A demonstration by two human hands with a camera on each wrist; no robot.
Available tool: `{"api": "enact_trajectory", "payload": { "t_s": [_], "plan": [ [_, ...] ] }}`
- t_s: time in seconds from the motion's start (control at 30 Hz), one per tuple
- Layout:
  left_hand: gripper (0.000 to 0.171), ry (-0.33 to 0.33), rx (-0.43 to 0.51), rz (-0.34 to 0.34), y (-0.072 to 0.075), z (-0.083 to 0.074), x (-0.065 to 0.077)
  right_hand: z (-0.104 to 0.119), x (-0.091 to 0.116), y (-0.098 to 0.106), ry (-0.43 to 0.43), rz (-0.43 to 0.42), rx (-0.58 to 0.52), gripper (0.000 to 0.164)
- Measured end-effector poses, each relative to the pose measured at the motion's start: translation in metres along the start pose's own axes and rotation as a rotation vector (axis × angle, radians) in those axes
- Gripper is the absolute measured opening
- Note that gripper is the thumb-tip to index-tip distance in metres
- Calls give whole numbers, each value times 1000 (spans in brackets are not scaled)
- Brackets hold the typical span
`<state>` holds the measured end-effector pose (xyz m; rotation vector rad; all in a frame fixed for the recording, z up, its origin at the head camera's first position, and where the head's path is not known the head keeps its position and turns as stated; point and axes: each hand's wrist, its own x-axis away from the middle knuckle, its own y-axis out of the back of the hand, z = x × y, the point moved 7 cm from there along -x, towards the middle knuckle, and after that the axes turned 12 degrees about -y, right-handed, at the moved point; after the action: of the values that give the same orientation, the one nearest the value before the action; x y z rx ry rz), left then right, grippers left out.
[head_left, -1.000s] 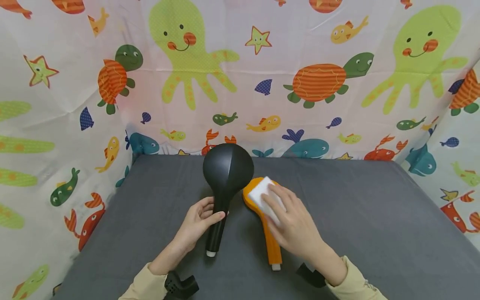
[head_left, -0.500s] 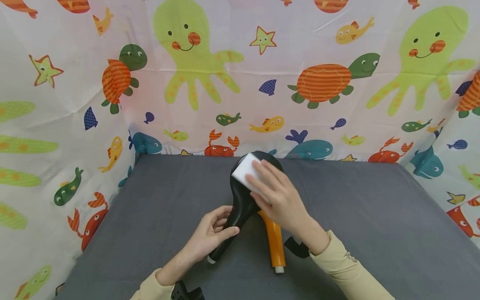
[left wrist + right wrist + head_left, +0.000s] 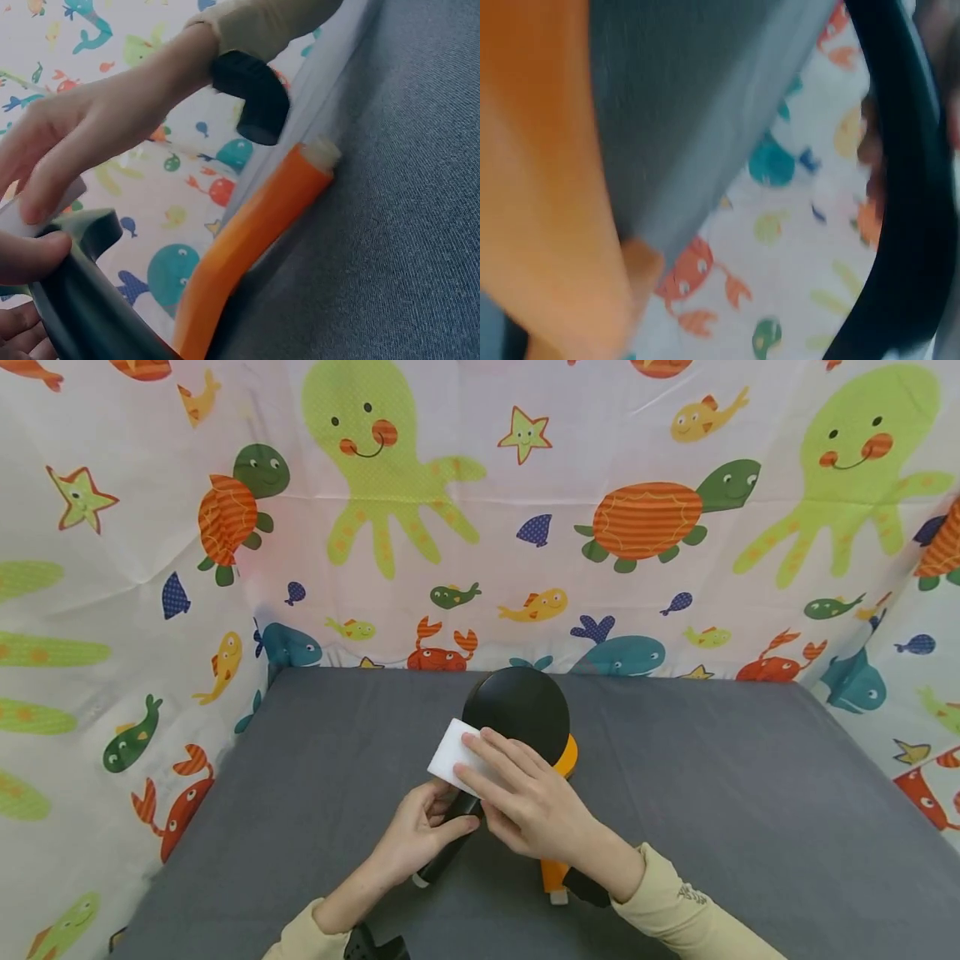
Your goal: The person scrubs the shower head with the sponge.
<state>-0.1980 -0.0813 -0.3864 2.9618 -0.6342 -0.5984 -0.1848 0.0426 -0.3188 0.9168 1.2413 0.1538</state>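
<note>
By its handle, my left hand [image 3: 420,831] holds a black hand-held shower head [image 3: 517,706], tilted with its round head up and to the right. My right hand [image 3: 536,802] grips a white sponge [image 3: 453,756] over the neck of the black shower head, just above the left fingers. Beneath lies an orange shower head [image 3: 553,877] on the table, its head mostly covered by the black one. In the left wrist view, the orange handle [image 3: 255,232] shows its pale end, and the sponge [image 3: 75,191] is partly hidden by fingers. The right wrist view is blurred, with the black handle [image 3: 915,187] at its right.
A dark grey cloth [image 3: 712,802] covers the table. Behind it and at both sides hangs a white curtain [image 3: 465,468] printed with sea animals. Each wrist carries a black camera mount, such as the right one [image 3: 259,94].
The black shower head has swung right and now overlaps the orange one. My right hand has carried the sponge from the orange head to the black head, then down-left to its neck.
</note>
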Motion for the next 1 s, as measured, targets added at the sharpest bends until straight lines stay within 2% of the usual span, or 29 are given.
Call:
{"api": "enact_trajectory", "payload": {
  "t_s": [0.07,0.23,0.3,0.37,0.57,0.63,0.7,0.83,0.9,0.93,1.0],
  "plan": [
    [46,2,-9,-1,0,0,0,-12,-5,5,-49,-21,-12,41],
    [42,15,-48,-6,-1,-3,2,-66,-14,27,-383,-156,-36,45],
    [42,6,-76,-3,-2,-5,3,-74,-14,30,-458,-182,-28,48],
    [42,-6,-88,-5,-2,-7,3,-67,-14,27,-434,-174,-11,48],
    [43,-48,-72,-2,-4,-8,2,-13,-16,3,-112,-40,63,42],
    [43,-52,-78,-6,-4,-8,1,-11,-18,3,-89,-30,63,42],
    [43,-42,-91,-14,-4,-8,1,-22,-22,9,-145,-57,44,44],
    [42,-23,-141,-33,-3,-9,2,-62,-27,27,-391,-148,-12,46],
    [42,-29,-172,-37,-3,-10,3,-74,-26,32,-481,-177,-29,47],
    [42,-34,-189,-38,-3,-10,3,-76,-25,32,-498,-184,-35,47],
    [42,-43,-204,-37,-4,-11,3,-69,-25,29,-472,-184,-42,46]
  ]
}}
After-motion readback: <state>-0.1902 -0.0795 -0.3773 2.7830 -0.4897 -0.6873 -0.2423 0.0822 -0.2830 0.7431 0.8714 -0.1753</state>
